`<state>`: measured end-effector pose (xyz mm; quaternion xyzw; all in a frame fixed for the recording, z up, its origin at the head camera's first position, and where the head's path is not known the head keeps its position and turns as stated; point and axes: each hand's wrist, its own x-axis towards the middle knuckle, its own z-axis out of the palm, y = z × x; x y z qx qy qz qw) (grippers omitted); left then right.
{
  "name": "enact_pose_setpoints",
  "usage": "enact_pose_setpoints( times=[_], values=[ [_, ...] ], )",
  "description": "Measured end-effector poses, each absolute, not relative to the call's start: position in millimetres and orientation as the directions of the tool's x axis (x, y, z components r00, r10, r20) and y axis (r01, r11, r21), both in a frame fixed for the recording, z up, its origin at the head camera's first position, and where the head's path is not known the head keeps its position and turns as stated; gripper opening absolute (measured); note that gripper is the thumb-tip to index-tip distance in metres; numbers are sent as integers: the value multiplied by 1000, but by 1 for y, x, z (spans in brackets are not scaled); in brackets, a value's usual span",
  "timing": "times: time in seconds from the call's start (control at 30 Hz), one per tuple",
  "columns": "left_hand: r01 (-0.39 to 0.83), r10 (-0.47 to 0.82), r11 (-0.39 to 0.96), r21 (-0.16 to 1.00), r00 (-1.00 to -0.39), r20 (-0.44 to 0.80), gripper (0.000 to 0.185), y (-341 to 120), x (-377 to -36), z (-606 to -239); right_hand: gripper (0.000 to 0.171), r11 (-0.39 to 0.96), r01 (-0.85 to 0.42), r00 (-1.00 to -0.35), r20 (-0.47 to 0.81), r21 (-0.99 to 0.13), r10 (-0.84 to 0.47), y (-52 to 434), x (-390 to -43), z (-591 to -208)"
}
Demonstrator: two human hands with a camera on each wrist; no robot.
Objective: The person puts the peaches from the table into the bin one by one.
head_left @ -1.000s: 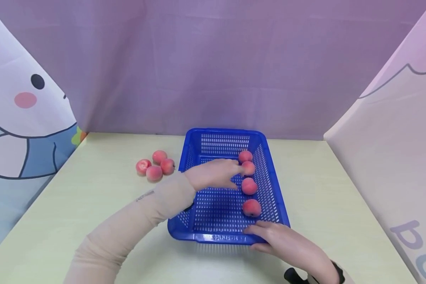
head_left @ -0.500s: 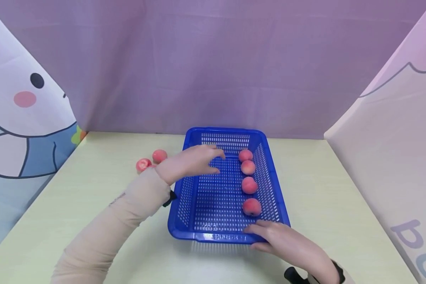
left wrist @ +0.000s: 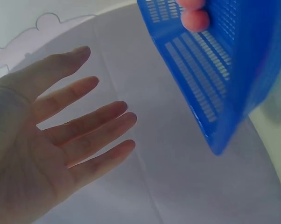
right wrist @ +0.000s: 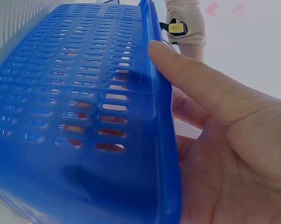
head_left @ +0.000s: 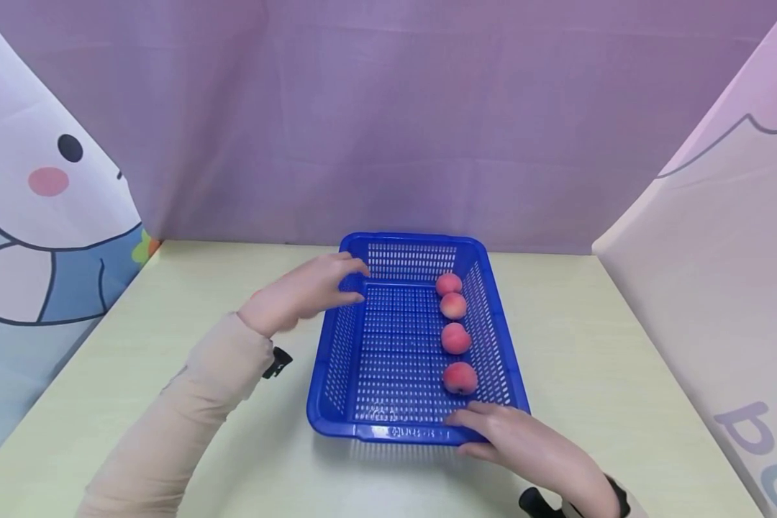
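Note:
A blue perforated plastic basket [head_left: 322, 374] sits mid-table. Along its right side several pinkish-red peaches [head_left: 455, 338] lie in a row from back to front. My left hand [head_left: 307, 288] is at the basket's back left rim, thumb and fingers spread around nothing; the left wrist view shows the bare palm and extended fingers [left wrist: 91, 123]. At the front right corner my right hand [head_left: 505, 435] grips the basket's rim, fingers inside and thumb under it. In the right wrist view, the thumb [right wrist: 173, 58] presses the rim's outer side. Loose peaches left of the basket are mostly hidden behind my left hand.
The pale yellow table [head_left: 589, 345] extends on both sides of the basket. A purple cloth [head_left: 388, 129] hangs behind it, close to the basket's back edge. Printed cloth panels stand at the left [head_left: 39, 216] and right [head_left: 699, 288].
My left hand has moved from beside the peaches in the basket leftward to its left rim, over the loose peaches. My right hand and the basket have stayed in place.

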<state>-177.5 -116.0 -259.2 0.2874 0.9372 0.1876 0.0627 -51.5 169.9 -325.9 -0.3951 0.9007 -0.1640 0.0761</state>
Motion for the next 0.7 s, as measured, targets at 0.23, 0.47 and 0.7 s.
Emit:
enact_pose_setpoints(
  times=[0.23,0.47,0.7],
  values=[
    [486,505,790,374,-861,52,35,-135,-182,-270,26,631,-692,-673,-3,-350,-740,170,-52,-327],
    [486,477,794,364,-871,122,34,-151,-186,-285,26,621,-703,-666,15,-348,-746,170,-51,-327],
    [439,431,813,383,-895,110,32,-164,-187,-296,26,610,-718,-658,41,-334,-752,170,-52,-328]
  ],
)
